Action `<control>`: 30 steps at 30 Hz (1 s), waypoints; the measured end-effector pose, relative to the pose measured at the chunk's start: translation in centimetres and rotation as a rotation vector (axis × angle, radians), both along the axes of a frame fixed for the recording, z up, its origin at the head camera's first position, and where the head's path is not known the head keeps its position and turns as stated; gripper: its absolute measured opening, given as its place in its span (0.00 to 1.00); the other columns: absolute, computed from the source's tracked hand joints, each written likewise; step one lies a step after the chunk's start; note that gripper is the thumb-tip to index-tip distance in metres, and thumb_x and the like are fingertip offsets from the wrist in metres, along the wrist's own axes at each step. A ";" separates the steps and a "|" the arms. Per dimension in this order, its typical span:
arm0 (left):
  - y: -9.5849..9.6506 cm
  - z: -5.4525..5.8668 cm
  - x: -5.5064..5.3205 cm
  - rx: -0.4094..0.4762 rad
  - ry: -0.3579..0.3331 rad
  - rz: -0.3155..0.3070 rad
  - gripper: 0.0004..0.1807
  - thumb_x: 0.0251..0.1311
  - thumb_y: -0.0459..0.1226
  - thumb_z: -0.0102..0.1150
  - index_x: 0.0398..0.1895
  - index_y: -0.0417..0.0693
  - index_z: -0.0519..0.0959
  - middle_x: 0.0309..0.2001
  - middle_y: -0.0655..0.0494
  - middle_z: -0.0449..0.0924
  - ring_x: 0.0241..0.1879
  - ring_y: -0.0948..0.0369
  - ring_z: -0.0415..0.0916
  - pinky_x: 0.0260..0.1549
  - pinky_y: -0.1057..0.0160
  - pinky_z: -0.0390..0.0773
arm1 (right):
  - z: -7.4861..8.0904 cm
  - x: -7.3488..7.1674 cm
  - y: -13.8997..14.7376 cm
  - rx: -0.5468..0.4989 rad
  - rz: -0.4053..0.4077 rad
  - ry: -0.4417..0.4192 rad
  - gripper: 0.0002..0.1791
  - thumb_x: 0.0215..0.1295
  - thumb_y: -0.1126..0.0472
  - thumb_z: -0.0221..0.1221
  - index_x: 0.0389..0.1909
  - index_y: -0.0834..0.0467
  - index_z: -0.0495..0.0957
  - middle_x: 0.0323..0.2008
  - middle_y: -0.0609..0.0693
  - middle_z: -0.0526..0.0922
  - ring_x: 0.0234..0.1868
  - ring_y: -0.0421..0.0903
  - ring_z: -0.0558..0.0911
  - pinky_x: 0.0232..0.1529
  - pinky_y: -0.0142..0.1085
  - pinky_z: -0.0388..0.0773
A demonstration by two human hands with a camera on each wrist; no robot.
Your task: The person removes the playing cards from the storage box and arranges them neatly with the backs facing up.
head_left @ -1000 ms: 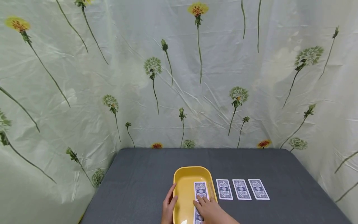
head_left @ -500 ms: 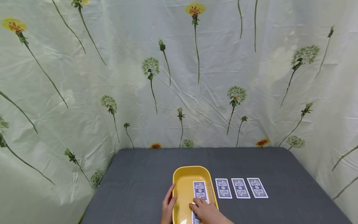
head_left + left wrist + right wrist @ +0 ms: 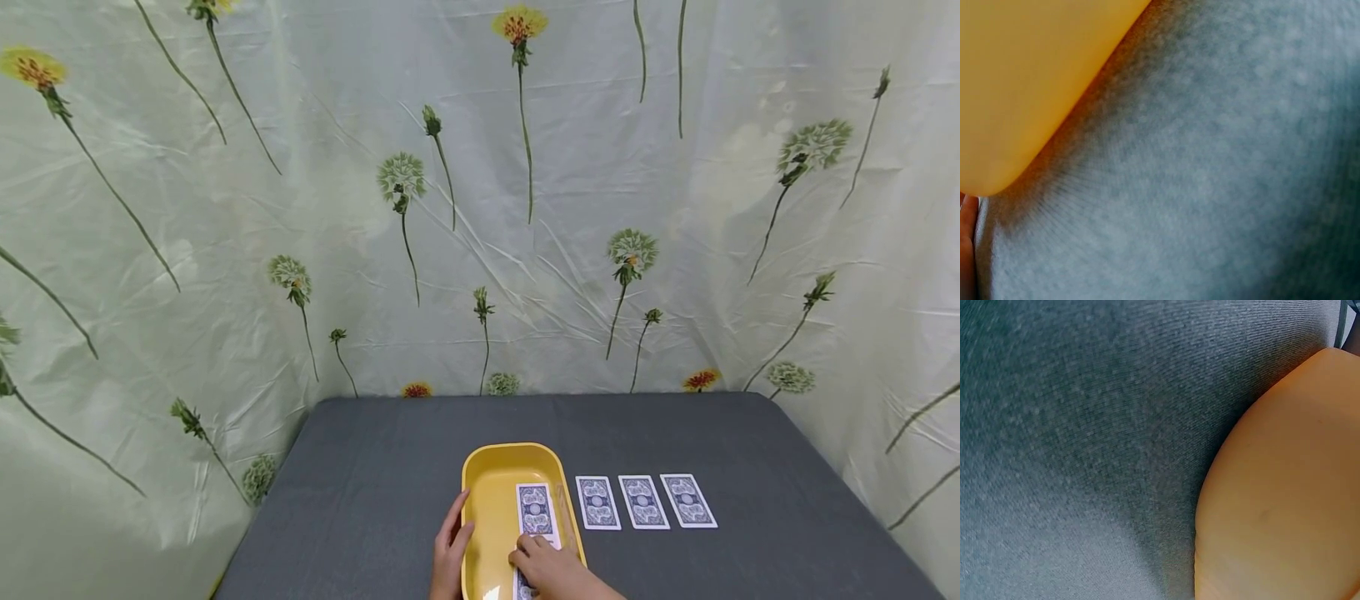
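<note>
A yellow tray (image 3: 487, 500) stands on the dark grey table. My left hand (image 3: 450, 554) grips its left wall, thumb over the rim and the other fingers outside. Inside, along the right side, two blue-backed playing cards lie in line: the far card (image 3: 536, 507) shows whole or nearly so, the near card (image 3: 522, 585) is partly covered. My right hand (image 3: 551, 567) reaches over the tray's right rim and holds the near card with bent fingers at its far left part. In the left wrist view the tray's outer wall (image 3: 1035, 75) fills the upper left.
Right of the tray three face-down cards lie in a row on the table (image 3: 390, 467): a left card (image 3: 597, 502), a middle card (image 3: 643, 502) and a right card (image 3: 688, 500). A curtain (image 3: 480, 192) printed with dandelions hangs behind the table.
My right hand has shifted slightly left, and its fingers have drawn in from lying spread across the cards. The left hand keeps its place on the tray. The view has drifted slightly.
</note>
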State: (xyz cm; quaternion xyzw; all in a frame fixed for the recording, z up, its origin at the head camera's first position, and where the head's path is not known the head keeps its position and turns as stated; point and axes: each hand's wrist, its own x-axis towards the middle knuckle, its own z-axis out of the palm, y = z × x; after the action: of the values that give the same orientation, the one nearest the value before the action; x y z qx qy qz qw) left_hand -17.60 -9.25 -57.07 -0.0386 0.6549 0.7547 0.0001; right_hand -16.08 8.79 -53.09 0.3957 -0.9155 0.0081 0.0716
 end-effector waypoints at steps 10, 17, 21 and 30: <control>0.0 0.1 0.0 -0.008 -0.015 -0.003 0.27 0.65 0.39 0.43 0.68 0.46 0.57 0.68 0.39 0.53 0.63 0.48 0.59 0.56 0.57 0.68 | 0.9 -0.2 0.1 -0.028 -0.026 -0.247 0.25 0.47 0.41 0.62 0.43 0.49 0.71 0.37 0.44 0.69 0.33 0.39 0.67 0.28 0.33 0.70; 0.0 0.0 0.0 -0.015 -0.015 0.010 0.27 0.65 0.38 0.43 0.67 0.45 0.58 0.68 0.39 0.53 0.63 0.47 0.59 0.56 0.55 0.68 | 0.5 -0.4 -0.1 0.012 -0.073 -0.192 0.30 0.41 0.38 0.64 0.44 0.49 0.69 0.34 0.47 0.67 0.33 0.41 0.65 0.27 0.32 0.66; 0.1 0.1 0.1 -0.017 -0.020 0.011 0.27 0.65 0.38 0.43 0.67 0.45 0.57 0.68 0.39 0.52 0.64 0.46 0.58 0.57 0.53 0.66 | 0.4 -0.6 -0.2 0.033 -0.102 -0.184 0.33 0.37 0.39 0.67 0.44 0.49 0.69 0.32 0.47 0.65 0.33 0.41 0.64 0.27 0.31 0.65; 0.1 0.1 0.1 -0.024 -0.027 0.008 0.27 0.65 0.39 0.43 0.68 0.45 0.57 0.68 0.39 0.52 0.64 0.46 0.58 0.58 0.51 0.65 | 0.7 -0.5 -0.5 0.057 -0.152 -0.155 0.38 0.31 0.35 0.68 0.44 0.48 0.67 0.34 0.48 0.63 0.36 0.44 0.65 0.28 0.35 0.68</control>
State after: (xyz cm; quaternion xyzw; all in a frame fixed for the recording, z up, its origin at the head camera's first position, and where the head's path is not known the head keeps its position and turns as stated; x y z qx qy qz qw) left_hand -17.50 -9.17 -56.99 -0.0513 0.6635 0.7463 0.0056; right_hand -16.58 8.32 -52.42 0.3251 -0.9456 0.0073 -0.0104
